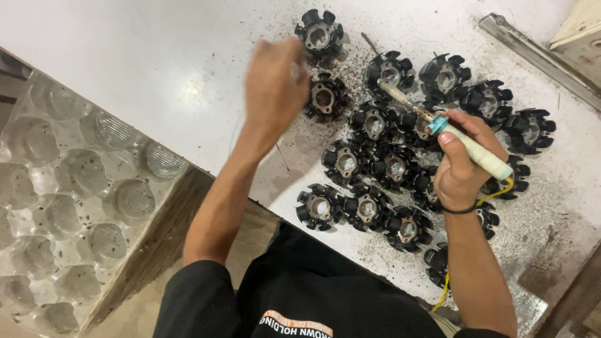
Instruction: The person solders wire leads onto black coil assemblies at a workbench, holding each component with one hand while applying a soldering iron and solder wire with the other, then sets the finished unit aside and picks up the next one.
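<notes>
The person wears a black short-sleeved shirt (294,294) with orange and white lettering at the chest. A thin black band (459,210) circles the right wrist; both forearms are bare.

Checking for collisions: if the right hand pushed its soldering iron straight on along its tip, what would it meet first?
Likely the black stator core at the tip of the soldering iron in the right hand; depth unclear.

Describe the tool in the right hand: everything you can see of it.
The soldering iron is pen-shaped, with a pale cream handle, a blue collar and a slim metal shaft ending at a tip near the dark stator cores. The right hand holds its handle, tilting it up-left over the cores. A yellow cord leaves the rear end. Whether the tip touches a core is unclear.
</notes>
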Available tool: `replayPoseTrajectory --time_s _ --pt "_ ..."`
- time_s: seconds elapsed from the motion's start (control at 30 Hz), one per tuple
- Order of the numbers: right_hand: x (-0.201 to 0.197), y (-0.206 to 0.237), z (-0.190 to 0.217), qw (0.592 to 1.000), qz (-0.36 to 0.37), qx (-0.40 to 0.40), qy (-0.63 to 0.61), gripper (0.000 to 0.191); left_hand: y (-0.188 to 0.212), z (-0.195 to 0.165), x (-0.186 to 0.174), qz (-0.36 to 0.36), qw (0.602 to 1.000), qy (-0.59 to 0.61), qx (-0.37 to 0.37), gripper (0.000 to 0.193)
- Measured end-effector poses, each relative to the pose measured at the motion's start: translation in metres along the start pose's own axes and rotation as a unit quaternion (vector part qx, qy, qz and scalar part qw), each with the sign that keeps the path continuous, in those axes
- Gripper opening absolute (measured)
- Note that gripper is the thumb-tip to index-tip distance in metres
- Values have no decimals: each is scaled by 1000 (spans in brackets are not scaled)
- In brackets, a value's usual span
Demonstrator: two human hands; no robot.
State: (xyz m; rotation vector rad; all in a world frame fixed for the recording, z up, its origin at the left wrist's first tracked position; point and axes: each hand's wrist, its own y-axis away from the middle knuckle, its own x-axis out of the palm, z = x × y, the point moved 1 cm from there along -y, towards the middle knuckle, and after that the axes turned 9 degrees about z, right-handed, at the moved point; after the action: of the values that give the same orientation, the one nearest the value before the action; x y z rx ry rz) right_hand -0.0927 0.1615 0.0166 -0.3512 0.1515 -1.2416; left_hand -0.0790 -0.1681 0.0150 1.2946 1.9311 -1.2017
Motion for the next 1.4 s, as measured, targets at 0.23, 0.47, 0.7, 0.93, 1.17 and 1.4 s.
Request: replayPoseTrajectory --time_s 0.23,0.47,0.7,0.93,1.17,1.4 --pt "10 -2 5 997 39 38 -49 26 38 33 -7 -70 993 100 6 22" --pt "26 -1 26 984 120 135 10 32 70 9 21 35 992 110 42 30" --pt "39 -8 27 958 188 102 191 24 84 -10 9 33 978 206 -1 29" --pt "47 -15 26 968 183 151 80 23 88 -8 4 18 974 220 -47 18" --pt "52 -20 34 962 194 161 109 20 87 -11 9 -7 979 204 -20 14" --pt "79 -51 68 905 272 135 298 20 86 -15 16 6 980 200 3 14"
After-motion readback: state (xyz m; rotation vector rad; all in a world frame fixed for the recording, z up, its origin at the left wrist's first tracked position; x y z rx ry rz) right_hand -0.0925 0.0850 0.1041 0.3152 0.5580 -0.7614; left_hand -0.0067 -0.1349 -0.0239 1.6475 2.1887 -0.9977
